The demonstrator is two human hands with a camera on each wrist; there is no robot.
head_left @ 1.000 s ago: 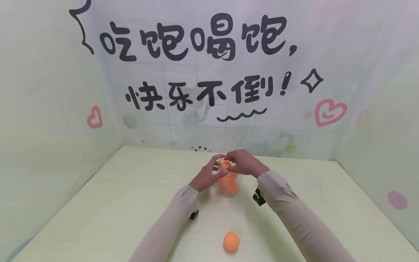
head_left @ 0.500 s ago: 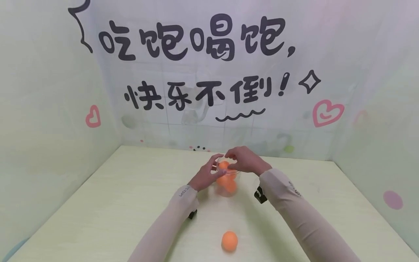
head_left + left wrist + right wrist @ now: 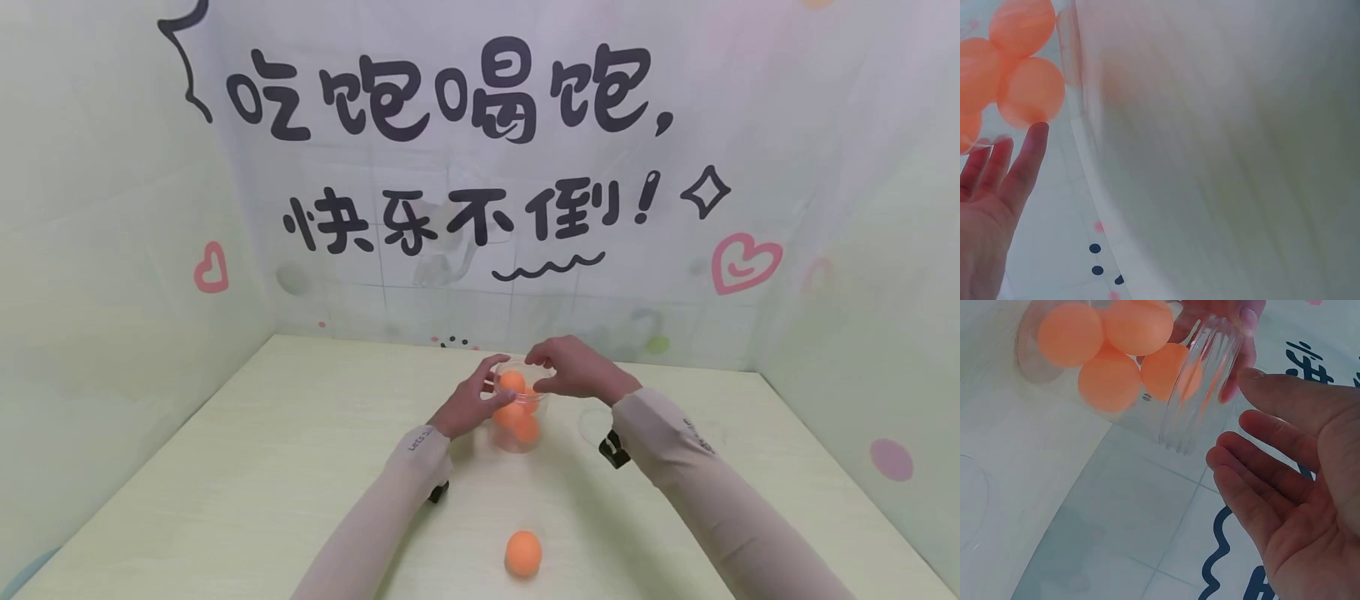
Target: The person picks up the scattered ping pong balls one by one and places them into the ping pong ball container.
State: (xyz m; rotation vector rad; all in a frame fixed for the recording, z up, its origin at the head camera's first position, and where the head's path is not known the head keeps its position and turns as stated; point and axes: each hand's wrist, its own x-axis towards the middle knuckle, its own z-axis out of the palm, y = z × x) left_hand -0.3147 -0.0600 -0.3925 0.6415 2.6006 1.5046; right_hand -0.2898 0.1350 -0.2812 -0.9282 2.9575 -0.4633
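A clear plastic jar (image 3: 517, 443) stands upright near the back of the table with several orange ping-pong balls (image 3: 512, 415) inside. My left hand (image 3: 468, 407) holds it near the rim, thumb in front and fingers behind. In the left wrist view, the fingertips of that hand (image 3: 988, 231) lie against the jar's side. Just right of the jar's open mouth is my right hand (image 3: 577, 371). Seen from the right wrist, this hand (image 3: 1310, 487) has loosely bent fingers with nothing between them, beside the threaded neck (image 3: 1175, 431).
One loose orange ping-pong ball (image 3: 523, 553) lies toward the front of the table (image 3: 300, 467). A faint clear round outline, perhaps a lid (image 3: 592, 425), lies right of the jar, partly behind the right wrist camera (image 3: 615, 450). A printed curtain (image 3: 420, 308) hangs behind.
My right hand has drawn back to the right, off the jar's mouth, baring the balls and rim. The left hand keeps its hold, and the loose ball stays at the front.
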